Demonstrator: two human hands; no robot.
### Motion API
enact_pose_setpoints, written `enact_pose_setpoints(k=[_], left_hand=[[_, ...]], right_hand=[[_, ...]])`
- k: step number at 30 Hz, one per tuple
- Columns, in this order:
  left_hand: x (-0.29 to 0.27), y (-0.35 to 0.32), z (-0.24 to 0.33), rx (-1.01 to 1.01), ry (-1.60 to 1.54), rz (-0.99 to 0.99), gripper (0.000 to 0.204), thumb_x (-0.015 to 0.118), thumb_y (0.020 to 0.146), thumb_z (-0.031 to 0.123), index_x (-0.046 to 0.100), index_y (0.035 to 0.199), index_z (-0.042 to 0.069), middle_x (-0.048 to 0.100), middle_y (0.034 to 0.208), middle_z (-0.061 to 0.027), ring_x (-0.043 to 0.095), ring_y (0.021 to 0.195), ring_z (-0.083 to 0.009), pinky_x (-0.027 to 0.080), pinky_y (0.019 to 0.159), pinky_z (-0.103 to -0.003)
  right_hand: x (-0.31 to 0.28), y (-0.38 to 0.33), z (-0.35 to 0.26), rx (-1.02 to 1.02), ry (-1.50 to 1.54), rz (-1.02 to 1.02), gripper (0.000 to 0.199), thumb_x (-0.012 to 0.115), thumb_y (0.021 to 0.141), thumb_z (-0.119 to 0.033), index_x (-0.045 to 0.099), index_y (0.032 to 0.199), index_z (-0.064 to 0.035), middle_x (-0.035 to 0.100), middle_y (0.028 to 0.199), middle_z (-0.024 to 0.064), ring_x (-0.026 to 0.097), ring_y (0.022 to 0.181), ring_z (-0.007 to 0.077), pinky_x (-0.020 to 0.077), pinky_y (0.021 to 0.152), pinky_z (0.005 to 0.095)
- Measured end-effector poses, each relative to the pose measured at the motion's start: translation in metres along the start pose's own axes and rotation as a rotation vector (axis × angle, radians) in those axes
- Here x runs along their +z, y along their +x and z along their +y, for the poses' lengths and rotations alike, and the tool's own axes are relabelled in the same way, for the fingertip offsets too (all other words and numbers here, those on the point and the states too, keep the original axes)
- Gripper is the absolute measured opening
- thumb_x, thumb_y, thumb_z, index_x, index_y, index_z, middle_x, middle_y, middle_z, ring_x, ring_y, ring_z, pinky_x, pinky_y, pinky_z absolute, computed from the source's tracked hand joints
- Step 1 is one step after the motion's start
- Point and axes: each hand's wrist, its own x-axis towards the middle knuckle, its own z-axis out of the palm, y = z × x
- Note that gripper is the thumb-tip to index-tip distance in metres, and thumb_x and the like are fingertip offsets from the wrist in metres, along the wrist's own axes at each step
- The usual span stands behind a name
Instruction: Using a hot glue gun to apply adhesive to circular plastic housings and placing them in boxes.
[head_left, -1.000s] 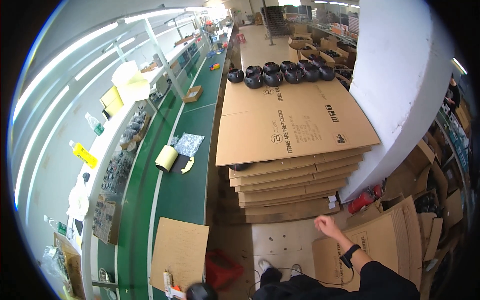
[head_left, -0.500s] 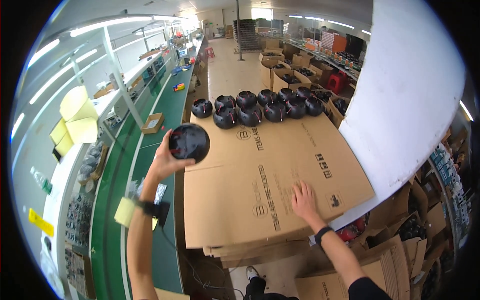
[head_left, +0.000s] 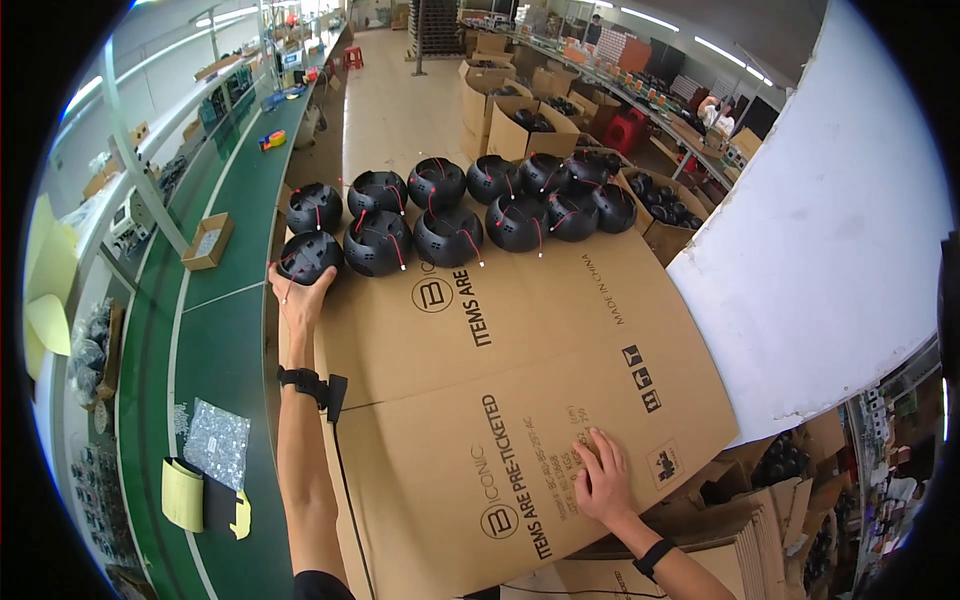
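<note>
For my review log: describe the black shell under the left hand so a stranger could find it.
On the flat cardboard stack, black round shells sit in rows at the far end. It is the nearest-left black shell, the only one the left hand touches.

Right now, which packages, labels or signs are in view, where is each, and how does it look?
Flattened cardboard sheets: stacked centre, brown, black print and symbols; right hand rests flat on top.
Small open carton: green belt, left; brown, white label inside.
Clear bag of small parts: belt, lower left.
Open cartons: floor beyond, brown.
Left hand grips a black dome shell.
</note>
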Motion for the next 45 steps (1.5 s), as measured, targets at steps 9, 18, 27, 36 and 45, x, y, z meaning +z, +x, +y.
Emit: enact_pose_setpoints(k=[9,18,27,36,45], left_hand=[[0.010,-0.007,0.010,-0.037,-0.078,-0.064,0.105,0.088,0.065,0.036,0.029,0.141,-0.007,0.040,0.136,-0.0302,0.047,0.125,-0.0394,0.041,0.104,-0.043],[-0.011,-0.047,-0.050,-0.001,-0.454,-0.353,0.094,0.078,0.074,0.016,0.024,0.148,-0.005,0.037,0.144,-0.0312,0.031,0.141,-0.0348,0.026,0.116,-0.042],[-0.152,-0.231,0.013,0.483,0.500,-0.629,0.055,0.041,0.097,0.028,0.039,0.145,0.004,0.034,0.150,-0.0254,0.027,0.143,-0.0387,0.020,0.117,-0.053],[-0.327,-0.455,0.064,0.380,0.496,-0.567,0.058,0.055,0.089,0.020,0.041,0.144,0.010,0.038,0.149,-0.0178,0.033,0.141,-0.0339,0.028,0.114,-0.051],[-0.549,-0.901,0.000,-1.199,0.362,-0.307,0.044,0.061,0.081,0.033,0.065,0.115,0.005,0.066,0.117,-0.0188,0.063,0.109,-0.0365,0.050,0.093,-0.045]], right_hand=[[0.001,0.002,0.002,-0.007,-0.048,-0.018,0.045,0.051,0.082,-0.012,0.057,0.126,-0.0034,0.042,0.143,0.0240,0.040,0.131,0.0404,0.0334,0.108,0.0515],[0.002,0.003,-0.005,-0.015,-0.001,0.031,0.045,0.053,0.083,-0.013,0.058,0.127,-0.0059,0.042,0.142,0.0229,0.040,0.132,0.0393,0.0344,0.107,0.0517],[0.005,-0.012,0.011,-0.054,0.026,0.131,0.045,0.054,0.081,-0.014,0.058,0.125,-0.0059,0.046,0.138,0.0225,0.042,0.129,0.0409,0.0362,0.106,0.0518],[0.024,-0.013,0.024,-0.159,-0.148,0.158,0.047,0.055,0.086,-0.018,0.051,0.131,-0.0056,0.047,0.138,0.0227,0.043,0.128,0.0408,0.0364,0.105,0.0518],[0.026,0.011,0.073,-0.498,0.049,0.180,0.040,0.050,0.084,-0.004,0.053,0.124,-0.0011,0.049,0.134,0.0207,0.046,0.123,0.0390,0.0393,0.101,0.0484]])
